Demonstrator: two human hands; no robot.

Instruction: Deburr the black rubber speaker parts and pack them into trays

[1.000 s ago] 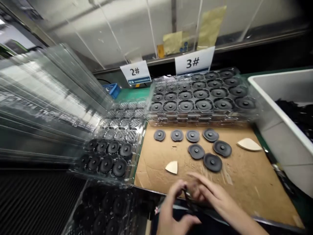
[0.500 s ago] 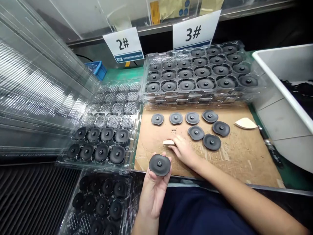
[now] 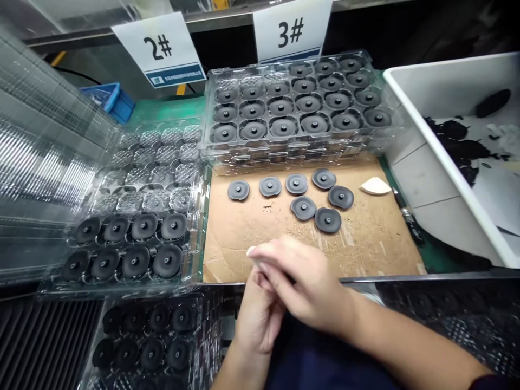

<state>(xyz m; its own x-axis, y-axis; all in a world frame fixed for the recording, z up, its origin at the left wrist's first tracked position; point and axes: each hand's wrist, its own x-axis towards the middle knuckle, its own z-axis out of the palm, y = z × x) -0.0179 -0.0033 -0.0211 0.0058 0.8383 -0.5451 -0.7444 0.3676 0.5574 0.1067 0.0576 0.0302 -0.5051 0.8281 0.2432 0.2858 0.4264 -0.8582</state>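
My left hand (image 3: pixel 258 319) is in front of the cardboard's near edge, fingers curled around a black rubber disc that is now almost wholly hidden. Over it lies my right hand (image 3: pixel 306 279), its fingers bent and closed on a small white wedge, nearly all covered by the fingers. Several black oval discs (image 3: pixel 303 208), each with a small raised centre nub, lie loose on the cardboard (image 3: pixel 239 238) beyond my hands. Another pale wedge (image 3: pixel 376 186) rests at the cardboard's right side.
Clear trays with black discs stand at the back (image 3: pixel 296 149), on the left (image 3: pixel 195 233) and lower left (image 3: pixel 203 336). A white bin (image 3: pixel 430 179) with black pieces is at right. Beside it lies a dark pen-like object (image 3: pixel 412 225). A blue box (image 3: pixel 122 105) sits back left.
My right hand has come off the cardboard toward me and now covers the disc in my left hand. The view has shifted, so the trays appear further left.
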